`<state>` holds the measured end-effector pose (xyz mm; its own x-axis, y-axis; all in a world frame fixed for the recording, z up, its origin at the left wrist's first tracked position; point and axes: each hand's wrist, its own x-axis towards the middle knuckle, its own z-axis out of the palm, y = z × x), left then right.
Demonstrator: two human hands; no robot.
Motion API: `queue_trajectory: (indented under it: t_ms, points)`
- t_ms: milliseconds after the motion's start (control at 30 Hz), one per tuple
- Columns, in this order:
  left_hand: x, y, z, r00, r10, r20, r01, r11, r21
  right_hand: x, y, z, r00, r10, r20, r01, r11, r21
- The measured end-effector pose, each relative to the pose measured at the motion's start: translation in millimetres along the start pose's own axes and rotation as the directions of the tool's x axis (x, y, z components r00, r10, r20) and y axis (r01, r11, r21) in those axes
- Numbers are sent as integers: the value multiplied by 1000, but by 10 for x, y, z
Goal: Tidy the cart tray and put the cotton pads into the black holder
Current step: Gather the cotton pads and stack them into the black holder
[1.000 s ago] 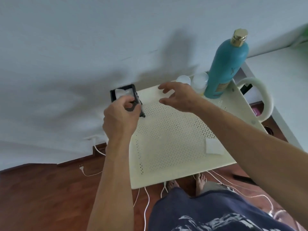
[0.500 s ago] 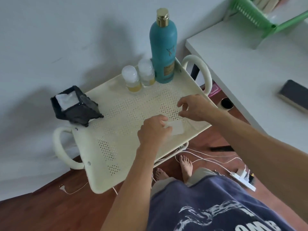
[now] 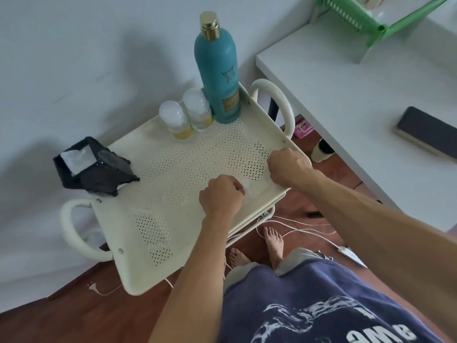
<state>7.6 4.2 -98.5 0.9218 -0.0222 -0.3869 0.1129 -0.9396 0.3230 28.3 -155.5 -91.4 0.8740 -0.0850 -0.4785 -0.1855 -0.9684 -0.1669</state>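
Observation:
The cream perforated cart tray [image 3: 158, 219] fills the middle of the view. The black holder [image 3: 99, 170] stands at its far left corner, with white cotton pads showing in its open top. A white cotton pad [image 3: 249, 189] lies near the tray's right front edge. My left hand [image 3: 221, 196] is closed on the pad's left side. My right hand [image 3: 288, 167] is curled into a fist at the pad's right side, on the tray rim; whether it grips the pad is hidden by the fingers.
A tall teal bottle [image 3: 218, 70] with a gold cap and two small clear bottles [image 3: 185, 115] stand at the tray's far edge. A white desk [image 3: 371, 95] with a dark phone [image 3: 427, 132] is to the right. Cables and my bare feet are on the wooden floor below.
My left hand let go of the black holder, which now stands on the tray corner, and came down onto the pad. Both hands have closed tighter around the pad.

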Motion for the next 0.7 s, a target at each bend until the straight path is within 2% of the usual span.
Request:
queue_trajectory:
  t_ms: [167,233,367,467,600,700]
  points:
    - [-18,-197,-151,997,-69,-24,69,998,6,11,-162,-149,997,-80,-10,80,986,146]
    - [-23,-279,-270,994,-102,-37,101,994,-41,27,-322,-247,992,-117,-36,122,971,206]
    - [-30,-482,-646,969,-184,-166,161,977,-144,54,-725,-471,975,-199,-97,219,933,287]
    - [-58,-667,-996,933,-226,-281,167,961,-219,76,-1053,-637,956,-259,-137,291,898,330]
    - [-133,-948,-1411,849,-309,-428,163,925,-345,104,-1500,-815,912,-354,-209,407,851,332]
    - [-222,-1173,-1660,797,-385,-465,193,892,-409,131,-1880,-922,871,-421,-253,487,809,328]
